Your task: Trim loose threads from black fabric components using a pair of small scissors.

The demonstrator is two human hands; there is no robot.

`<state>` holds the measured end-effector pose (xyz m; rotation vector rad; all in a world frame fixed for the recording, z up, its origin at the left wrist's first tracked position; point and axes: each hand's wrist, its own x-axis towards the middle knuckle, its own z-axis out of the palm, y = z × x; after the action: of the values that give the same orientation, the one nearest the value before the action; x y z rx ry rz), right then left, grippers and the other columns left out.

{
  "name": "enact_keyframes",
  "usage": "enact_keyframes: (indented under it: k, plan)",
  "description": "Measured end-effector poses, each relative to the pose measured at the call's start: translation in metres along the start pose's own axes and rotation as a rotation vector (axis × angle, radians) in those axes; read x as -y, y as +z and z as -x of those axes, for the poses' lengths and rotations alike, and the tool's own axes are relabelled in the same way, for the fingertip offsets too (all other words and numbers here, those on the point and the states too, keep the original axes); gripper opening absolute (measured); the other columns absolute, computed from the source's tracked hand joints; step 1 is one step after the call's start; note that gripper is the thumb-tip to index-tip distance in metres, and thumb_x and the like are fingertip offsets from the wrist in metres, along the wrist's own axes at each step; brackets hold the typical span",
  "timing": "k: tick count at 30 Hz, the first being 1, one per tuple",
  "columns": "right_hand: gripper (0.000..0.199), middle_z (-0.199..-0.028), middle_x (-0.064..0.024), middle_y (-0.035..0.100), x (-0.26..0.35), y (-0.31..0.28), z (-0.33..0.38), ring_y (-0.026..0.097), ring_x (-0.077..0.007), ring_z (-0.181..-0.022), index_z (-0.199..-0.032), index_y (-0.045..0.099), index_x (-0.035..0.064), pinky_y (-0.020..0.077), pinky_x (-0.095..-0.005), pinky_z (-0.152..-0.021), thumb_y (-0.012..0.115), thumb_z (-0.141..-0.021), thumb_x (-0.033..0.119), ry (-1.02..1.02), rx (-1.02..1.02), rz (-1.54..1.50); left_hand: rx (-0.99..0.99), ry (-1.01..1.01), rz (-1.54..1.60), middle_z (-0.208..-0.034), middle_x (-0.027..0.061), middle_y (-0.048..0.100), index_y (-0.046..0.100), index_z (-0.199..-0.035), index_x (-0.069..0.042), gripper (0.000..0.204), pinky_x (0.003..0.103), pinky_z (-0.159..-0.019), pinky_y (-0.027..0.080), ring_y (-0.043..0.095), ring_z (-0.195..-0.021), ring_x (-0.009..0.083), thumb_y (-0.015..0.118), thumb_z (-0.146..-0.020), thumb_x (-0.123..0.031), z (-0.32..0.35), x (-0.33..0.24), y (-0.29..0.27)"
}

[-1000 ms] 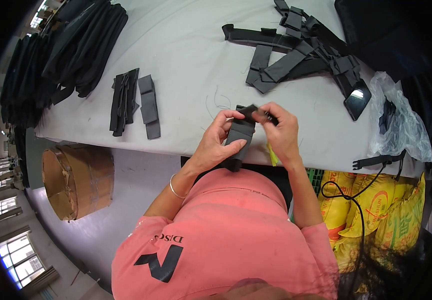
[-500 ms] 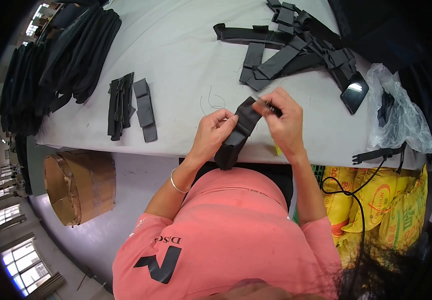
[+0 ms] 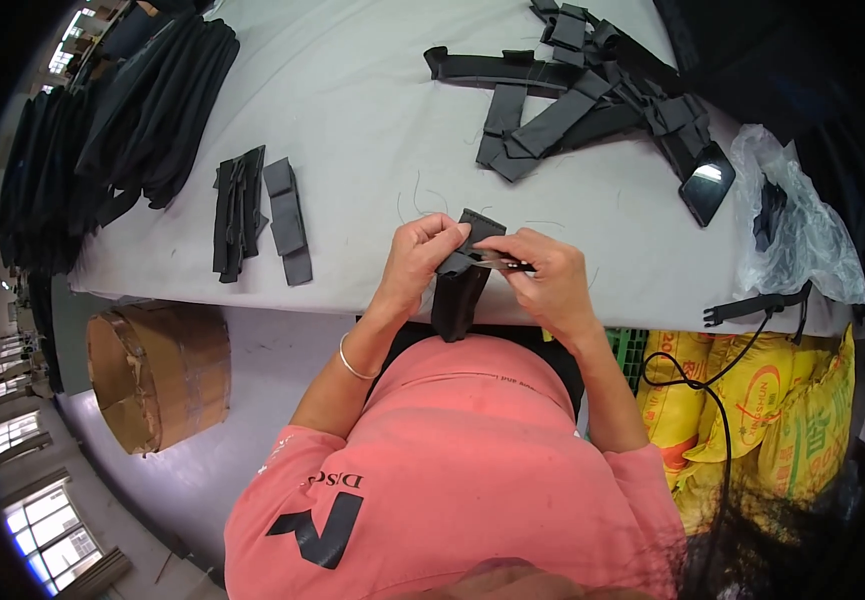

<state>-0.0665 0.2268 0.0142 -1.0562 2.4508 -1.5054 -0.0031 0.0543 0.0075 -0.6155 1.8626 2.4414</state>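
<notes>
Both hands meet at frame centre: left hand (image 3: 422,262) pinches a black strap (image 3: 462,285) hanging over the white table (image 3: 352,120) edge; right hand (image 3: 550,280) grips small snips (image 3: 508,264) against it. Black strap heap (image 3: 592,95) lies upper right.

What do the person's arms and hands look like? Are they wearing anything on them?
Both forearms are bare, with short salmon-pink shirt sleeves ending near the elbows. The left hand has a thin silvery bangle at its wrist. The right hand wears no glove, ring or watch that shows.
</notes>
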Motion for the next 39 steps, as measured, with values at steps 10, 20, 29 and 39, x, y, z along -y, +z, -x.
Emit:
enact_keyframes:
  k: [10, 20, 29, 39]
  plan:
    - [0.025, -0.076, 0.0004, 0.059, -0.003, -0.027, -0.008, 0.057, -0.0188, -0.068, -0.1, 0.069, 0.0168, 0.0409, -0.0325, -0.061, 0.074, -0.075, 0.018, -0.056, -0.134, 0.245, -0.044, -0.023, 0.006, -0.063, -0.0062, 0.05, 0.059, -0.068, -0.003, 0.024, 0.02, -0.052, 0.03, 0.04, -0.059, 0.0017, 0.062, -0.089, -0.016, 0.0, 0.001, -0.004]
    - [0.022, -0.072, 0.0032, 0.056, -0.007, -0.024, -0.005, 0.051, -0.017, -0.069, -0.098, 0.07, 0.0191, 0.0329, -0.0321, -0.063, 0.072, -0.076, 0.019, -0.161, -0.133, 0.38, -0.057, -0.043, -0.005, -0.062, -0.0069, 0.048, 0.057, -0.066, -0.004, 0.026, 0.021, -0.051, 0.028, 0.037, -0.057, 0.0019, 0.062, -0.088, -0.017, -0.001, 0.002, -0.005]
    - [0.022, -0.069, 0.0048, 0.055, -0.006, -0.025, -0.007, 0.048, -0.0155, -0.065, -0.096, 0.071, 0.02, 0.0304, -0.0314, -0.065, 0.073, -0.075, 0.019, -0.227, -0.148, 0.458, 0.004, -0.009, -0.106, -0.067, 0.0015, 0.06, 0.059, -0.075, -0.002, 0.021, 0.022, -0.054, 0.045, 0.058, -0.056, 0.0093, 0.06, -0.09, -0.018, -0.003, 0.006, -0.01]
    - [0.022, -0.068, 0.0054, 0.055, -0.011, -0.024, -0.007, 0.047, -0.0151, -0.064, -0.095, 0.072, 0.0211, 0.0305, -0.0315, -0.067, 0.074, -0.073, 0.02, -0.243, -0.137, 0.39, -0.015, -0.049, -0.013, -0.063, -0.0054, 0.052, 0.062, -0.072, -0.002, 0.024, 0.021, -0.052, 0.032, 0.043, -0.058, 0.0025, 0.06, -0.089, -0.019, -0.001, 0.003, -0.006]
